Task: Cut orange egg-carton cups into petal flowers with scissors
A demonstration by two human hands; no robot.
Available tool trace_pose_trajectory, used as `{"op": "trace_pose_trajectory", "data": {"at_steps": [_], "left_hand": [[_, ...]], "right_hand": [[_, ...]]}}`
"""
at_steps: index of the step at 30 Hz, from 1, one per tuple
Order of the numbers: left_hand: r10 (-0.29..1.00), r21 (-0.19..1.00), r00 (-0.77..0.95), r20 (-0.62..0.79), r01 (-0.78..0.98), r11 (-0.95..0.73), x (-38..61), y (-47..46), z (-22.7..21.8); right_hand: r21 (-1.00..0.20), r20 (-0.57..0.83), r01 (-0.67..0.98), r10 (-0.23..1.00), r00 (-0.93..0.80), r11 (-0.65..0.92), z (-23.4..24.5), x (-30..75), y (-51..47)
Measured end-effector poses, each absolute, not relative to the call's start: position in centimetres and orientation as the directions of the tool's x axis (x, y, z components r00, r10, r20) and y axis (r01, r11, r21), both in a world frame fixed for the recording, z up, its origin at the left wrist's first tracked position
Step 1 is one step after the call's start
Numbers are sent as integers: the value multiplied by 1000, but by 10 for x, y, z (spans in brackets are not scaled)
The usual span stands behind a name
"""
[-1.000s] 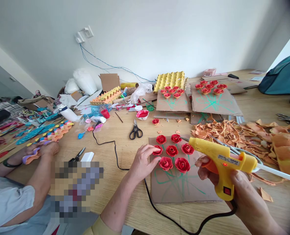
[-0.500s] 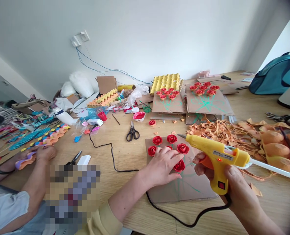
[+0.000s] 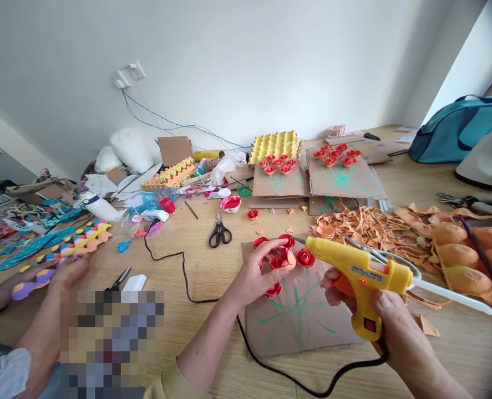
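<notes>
My left hand pinches a red paper rose and holds it tilted just above a brown cardboard sheet with green painted stems. Other red roses sit on the sheet around it. My right hand grips a yellow hot glue gun by its handle. Its nozzle points left toward the lifted rose, and a white glue stick sticks out at the back. A black cord runs from the gun across the table.
Black scissors lie behind the sheet. Orange paper scraps are heaped to the right. Two finished rose boards and a yellow egg tray stand farther back. Another person's hand works on coloured foam at the left.
My left hand went from pressing on the roses to lifting one rose off the cardboard. The glue gun drifted slightly left and lower in view.
</notes>
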State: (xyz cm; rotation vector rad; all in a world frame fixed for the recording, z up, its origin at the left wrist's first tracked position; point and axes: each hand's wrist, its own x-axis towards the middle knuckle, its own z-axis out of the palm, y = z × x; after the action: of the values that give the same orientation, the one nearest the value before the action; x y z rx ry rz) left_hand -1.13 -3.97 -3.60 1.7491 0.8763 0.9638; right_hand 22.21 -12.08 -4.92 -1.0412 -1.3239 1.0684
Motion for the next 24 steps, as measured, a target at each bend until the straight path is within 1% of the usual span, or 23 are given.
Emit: {"op": "trace_pose_trajectory", "data": {"at_steps": [1, 3, 5, 8, 11, 13, 16, 24], "left_hand": [[879, 974, 439, 188, 32, -225, -13, -39, -39], [891, 984, 430, 148, -153, -89, -16, -38, -44], [904, 956, 403, 141, -291, -20, -17, -37, -47], [921, 907, 370, 121, -419, 49, -18, -37, -49], [933, 884, 350, 83, -458, 93, -19, -37, -49], [939, 882, 337, 73, -461, 97, -20, -36, -49], [929, 881, 364, 69, -460, 115, -21, -36, -48], [915, 858, 397, 67, -491, 150, -20, -38, -51]], "right_hand": [[-979, 202, 7, 978, -47, 202, -50, 223, -122], [-987, 159, 4, 983, -96, 160, -54, 224, -124], [-992, 115, 39, 987, -109, 120, -57, 225, -127], [-991, 87, 100, 993, -76, 95, -62, 225, -132], [-978, 100, 182, 994, -38, 106, -66, 227, -134], [-967, 129, 212, 989, -67, 140, -68, 229, -134], [-959, 163, 214, 978, -130, 189, -73, 234, -131], [-963, 139, 197, 966, -216, 182, -81, 238, -129]]}}
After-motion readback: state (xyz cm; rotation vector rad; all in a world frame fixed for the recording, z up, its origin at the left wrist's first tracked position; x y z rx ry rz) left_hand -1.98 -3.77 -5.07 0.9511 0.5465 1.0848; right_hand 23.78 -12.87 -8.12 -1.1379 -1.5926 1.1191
